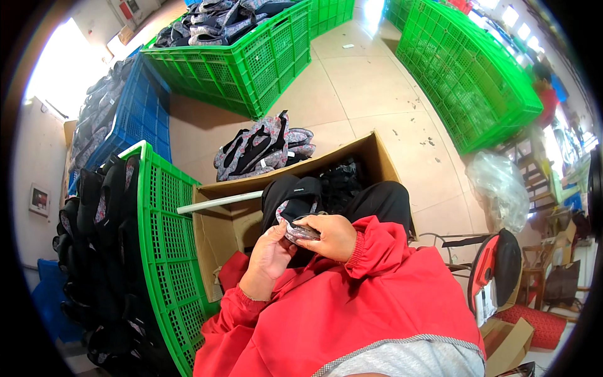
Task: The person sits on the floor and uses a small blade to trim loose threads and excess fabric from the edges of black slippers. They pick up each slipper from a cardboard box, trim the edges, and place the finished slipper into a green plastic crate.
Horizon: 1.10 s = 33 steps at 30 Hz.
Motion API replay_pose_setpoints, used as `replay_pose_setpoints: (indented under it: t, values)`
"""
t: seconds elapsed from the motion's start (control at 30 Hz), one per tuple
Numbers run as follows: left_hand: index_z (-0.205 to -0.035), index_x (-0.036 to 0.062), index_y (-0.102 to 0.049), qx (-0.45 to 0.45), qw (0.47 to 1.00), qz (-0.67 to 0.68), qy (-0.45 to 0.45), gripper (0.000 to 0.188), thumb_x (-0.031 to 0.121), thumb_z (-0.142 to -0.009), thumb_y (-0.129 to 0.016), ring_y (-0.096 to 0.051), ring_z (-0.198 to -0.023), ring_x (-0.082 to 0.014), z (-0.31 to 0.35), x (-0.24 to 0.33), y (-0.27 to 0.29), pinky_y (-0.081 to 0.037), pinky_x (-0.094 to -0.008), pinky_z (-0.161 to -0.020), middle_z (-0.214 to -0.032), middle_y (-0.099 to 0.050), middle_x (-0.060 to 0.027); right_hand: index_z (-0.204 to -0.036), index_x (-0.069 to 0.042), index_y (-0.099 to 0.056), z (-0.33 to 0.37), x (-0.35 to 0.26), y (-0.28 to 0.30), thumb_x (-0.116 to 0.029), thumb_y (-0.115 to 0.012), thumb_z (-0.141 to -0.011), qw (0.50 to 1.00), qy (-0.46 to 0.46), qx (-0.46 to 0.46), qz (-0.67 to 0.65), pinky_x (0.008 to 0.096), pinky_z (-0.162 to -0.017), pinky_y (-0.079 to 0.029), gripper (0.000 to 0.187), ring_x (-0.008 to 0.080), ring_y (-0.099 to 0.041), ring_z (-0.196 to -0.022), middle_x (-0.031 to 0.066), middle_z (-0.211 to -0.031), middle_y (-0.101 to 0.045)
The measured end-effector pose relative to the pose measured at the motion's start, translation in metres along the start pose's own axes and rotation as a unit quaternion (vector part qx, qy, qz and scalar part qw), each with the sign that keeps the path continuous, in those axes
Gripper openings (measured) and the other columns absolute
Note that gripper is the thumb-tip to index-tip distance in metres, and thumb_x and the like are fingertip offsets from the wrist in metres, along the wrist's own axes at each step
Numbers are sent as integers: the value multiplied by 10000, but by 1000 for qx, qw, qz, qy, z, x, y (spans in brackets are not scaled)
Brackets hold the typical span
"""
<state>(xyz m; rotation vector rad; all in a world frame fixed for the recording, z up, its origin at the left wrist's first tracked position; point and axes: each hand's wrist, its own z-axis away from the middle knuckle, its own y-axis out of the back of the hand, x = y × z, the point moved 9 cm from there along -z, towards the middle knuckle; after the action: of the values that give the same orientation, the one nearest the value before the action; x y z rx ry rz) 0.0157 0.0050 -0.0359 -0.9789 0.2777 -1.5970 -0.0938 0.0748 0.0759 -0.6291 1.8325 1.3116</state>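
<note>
A soft fabric piece (296, 210), shaped like a shoe upper, lies over my knee, black outside with a grey and pink floral lining. My left hand (270, 257) pinches its near edge with bent fingers. From the other side, my right hand (333, 237) is closed on the same edge, its fingers curled over the floral part. Between my hands the fabric is folded, and the fingertips partly hide it. Beyond my knees, a pile of similar floral and black pieces (256, 151) rests on the floor behind an open cardboard box (210, 242).
Black items lie inside the box, and a pale rod (220, 202) crosses its left side. A green crate (164, 251) of black pieces stands close on my left. A blue crate (146, 107) and a filled green crate (251, 75) are farther off. Another green crate (465, 81) stands right.
</note>
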Motion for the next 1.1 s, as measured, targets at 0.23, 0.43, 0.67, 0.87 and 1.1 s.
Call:
replay_pose_setpoints:
  t: [0.23,0.43,0.67,0.87,1.1]
  values:
    - [-895,129,-554,66,995,-23,-69,147,161,-903,-697,-596,-777,-126,-8,17,15,-450,-286,-696,-866,-658,-7,-932,-76,-664,-14,23,-18,-338,-692,-837,992,-95,-86,-15,432,-652,-498,280,353,-665,-744,162,-792,-680]
    - [-843,74,-534,128,911,-219,-324,155,78,-917,-670,-492,-651,-71,-13,50,25,-402,-245,-596,-771,-559,27,-941,-68,-668,-31,52,-35,-367,-658,-842,983,-150,-99,-27,459,-695,-499,315,384,-664,-809,191,-839,-687]
    - [-824,15,-533,186,636,-566,-491,166,88,-904,-659,-515,-622,-129,25,75,-22,-428,-319,-583,-701,-532,-64,-887,-17,-643,-58,46,-36,-321,-661,-837,995,-82,-36,50,460,-670,-500,309,396,-651,-759,223,-794,-662]
    - [-914,-10,-583,175,764,-484,-388,111,81,-918,-648,-556,-692,-121,4,71,0,-465,-297,-617,-785,-602,-63,-912,-11,-671,-84,88,-52,-316,-726,-773,980,-161,-87,-77,419,-712,-515,340,348,-671,-776,189,-826,-692]
    - [-979,-9,-595,135,937,-187,-261,129,107,-948,-643,-548,-764,-68,-11,46,27,-450,-214,-674,-870,-612,-7,-878,-22,-678,-97,131,-81,-236,-814,-728,945,-250,-92,-192,324,-646,-498,295,175,-634,-663,92,-762,-688]
